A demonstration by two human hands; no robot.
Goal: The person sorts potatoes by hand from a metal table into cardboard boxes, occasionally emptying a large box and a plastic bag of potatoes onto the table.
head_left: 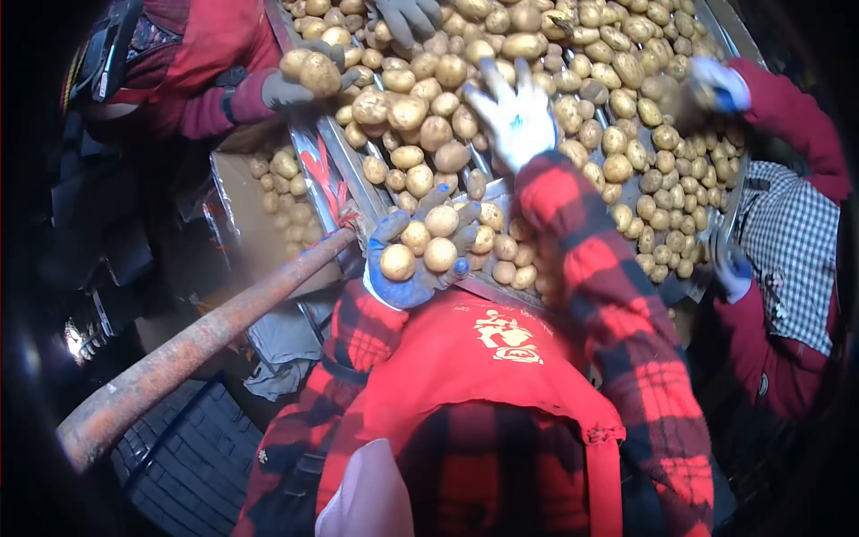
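Observation:
My left hand, in a blue and grey glove, is turned palm up and curls its fingers around several potatoes close to my red apron. Further out, my right hand, in a white glove with bluish fingertips, has its fingers spread over the potatoes on the sorting table. I see nothing held in it; its palm side is hidden. Loose potatoes lie between my hands, and more sit in a pocket right beside my left hand.
A rusty pole slants in from the lower left, red ribbon near its upper end. A cardboard box with potatoes stands left. One co-worker's gloved hand holds potatoes at upper left; another co-worker's gloved hand is blurred at right.

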